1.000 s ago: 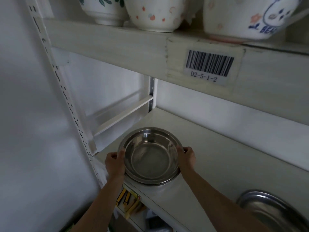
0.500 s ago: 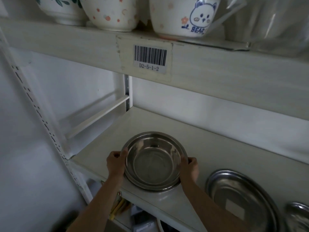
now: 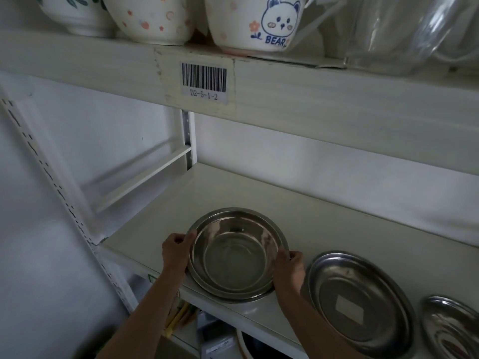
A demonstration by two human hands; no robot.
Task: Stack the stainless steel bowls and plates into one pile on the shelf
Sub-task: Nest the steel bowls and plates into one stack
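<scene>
Head view: A stainless steel bowl (image 3: 237, 255) sits nested in a second steel vessel at lower centre of the frame, on the white shelf (image 3: 259, 203) near its front edge. The left hand (image 3: 176, 252) grips the rim on the left, fingers curled; the right hand (image 3: 290, 270) clasps the right side likewise. An oval steel plate (image 3: 360, 304) lies just beside, lower right, and another plate (image 3: 451, 330) at the frame's right edge. Ceramic bowls (image 3: 155, 19) occupy the shelf above, over a barcode label (image 3: 204, 81).
</scene>
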